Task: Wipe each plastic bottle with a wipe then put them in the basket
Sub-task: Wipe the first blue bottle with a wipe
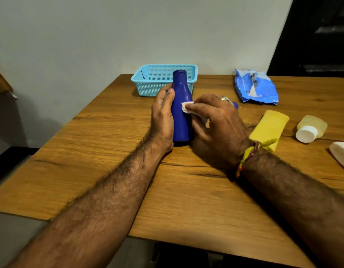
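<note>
L hand [163, 115] steadies upright blue bottle [181, 113]; R hand [215, 124] presses wipe [187, 107] on it.

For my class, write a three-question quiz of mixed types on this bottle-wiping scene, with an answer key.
1. True or false: the light blue perforated plastic basket already holds a bottle.
2. Which hand presses the small white wipe against the upright dark blue plastic bottle? A) left hand B) right hand
3. Fill in: the flat yellow plastic bottle lies on the wooden ____.

Key:
1. False; none shows inside it.
2. B; the right hand wipes while the left hand steadies the bottle.
3. table.
</note>
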